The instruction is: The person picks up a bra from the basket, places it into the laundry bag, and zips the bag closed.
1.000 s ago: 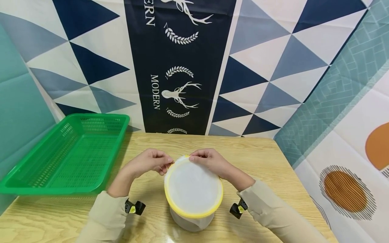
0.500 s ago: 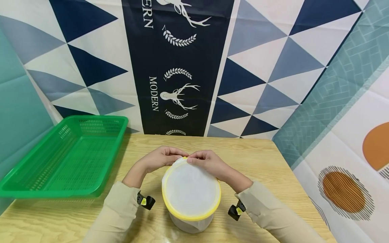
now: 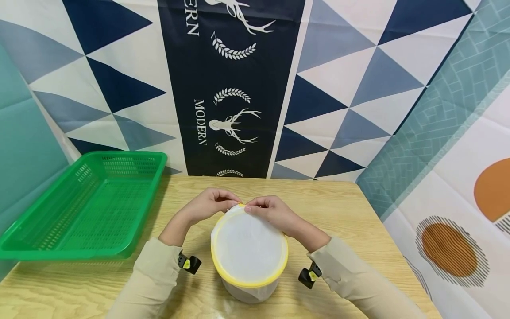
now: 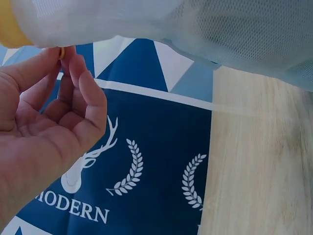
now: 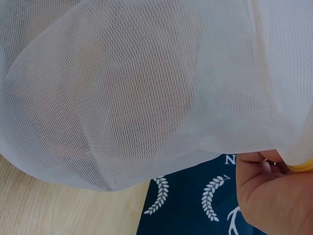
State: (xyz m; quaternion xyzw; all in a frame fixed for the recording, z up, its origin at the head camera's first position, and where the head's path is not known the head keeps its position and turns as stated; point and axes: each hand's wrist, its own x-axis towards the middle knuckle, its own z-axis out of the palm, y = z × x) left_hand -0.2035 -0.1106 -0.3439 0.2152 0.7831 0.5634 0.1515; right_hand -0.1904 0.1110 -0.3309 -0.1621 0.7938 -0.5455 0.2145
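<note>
A white mesh laundry bag point(image 3: 250, 248), round and drum-shaped with yellow trim point(image 3: 249, 283), stands on the wooden table between both hands. At the far side of its top, my left hand point(image 3: 207, 206) pinches a small yellow zipper pull point(image 4: 62, 53) between thumb and fingers. Right beside it, my right hand point(image 3: 275, 213) grips the bag's edge, thumb on top and fingers behind the trim. Fine mesh point(image 5: 142, 88) fills much of the right wrist view, where the right fingertips are hidden behind the bag.
A green plastic basket point(image 3: 137, 212) with perforated walls sits at the table's left. Behind the wooden table point(image 3: 318, 199) hangs a patterned cloth point(image 3: 239, 71) with deer and triangles. Teal and patterned panels stand at both sides.
My left hand has moved right along the bag's far edge to near the right hand, its fingers now at the yellow pull. The right hand keeps its grip on the edge.
</note>
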